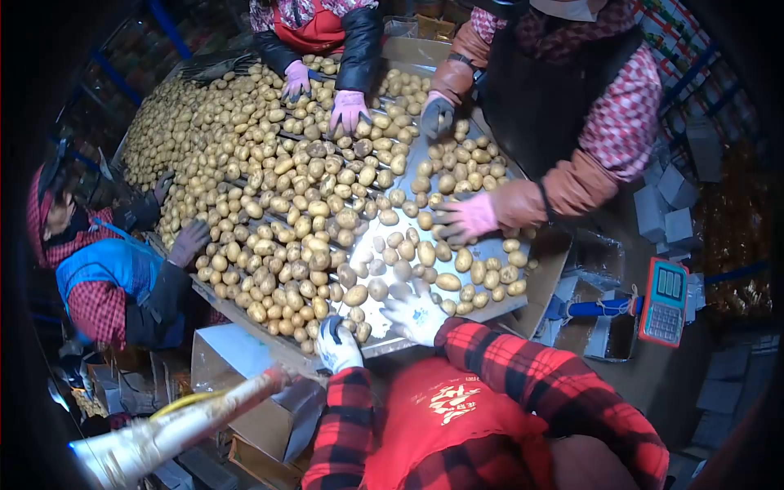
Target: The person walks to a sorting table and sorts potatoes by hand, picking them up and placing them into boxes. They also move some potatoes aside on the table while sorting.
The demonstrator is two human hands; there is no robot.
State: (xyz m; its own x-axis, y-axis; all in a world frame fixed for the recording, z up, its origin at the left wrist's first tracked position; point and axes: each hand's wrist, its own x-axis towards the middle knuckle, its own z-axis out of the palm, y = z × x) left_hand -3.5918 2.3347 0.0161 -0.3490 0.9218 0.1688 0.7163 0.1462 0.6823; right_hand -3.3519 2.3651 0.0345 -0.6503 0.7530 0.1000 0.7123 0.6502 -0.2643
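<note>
My right hand [416,314], in a white glove with blue print, lies palm down on the shiny metal sorting surface [378,314]. Its fingers are spread, close to a few loose potatoes [377,289]. At the front edge of the table, my left hand [338,346] wears a similar white glove with dark patches. Its fingers stretch forward beside the edge of the big potato heap [269,237], and no potato shows in its grip. A smaller group of potatoes [490,273] lies to the right of my right hand.
Across the table, a co-worker's pink-and-grey glove [467,217] rests among potatoes. Another person's pink gloves [349,110] are at the far side, and a dark-gloved hand [190,242] is at the left. A digital scale display [663,302], cardboard boxes [253,400] and a white pole [175,433] surround the table.
</note>
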